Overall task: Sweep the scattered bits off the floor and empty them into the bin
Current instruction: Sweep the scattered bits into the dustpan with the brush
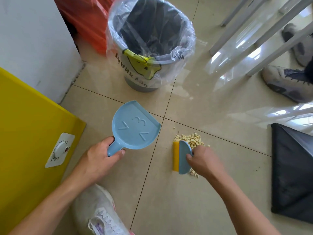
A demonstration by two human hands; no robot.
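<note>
My left hand (101, 156) grips the handle of a light blue dustpan (135, 126), held over the tiled floor with its open edge facing up and right. My right hand (205, 161) holds a small blue scraper with a yellow blade (180, 156), blade side to the left. A pile of pale yellow bits (190, 139) lies on the floor just beyond the scraper, and a few more bits (194, 173) lie under my hand. The grey bin (149, 41), lined with a clear plastic bag, stands upright beyond the dustpan.
A yellow surface with a white dial (59, 150) fills the left. A white wall and a red bag (88, 19) stand behind the bin. My shoe (100, 212) is at the bottom. Table legs (254, 39), another person's shoes (286, 82) and a black bag (294, 170) are at right.
</note>
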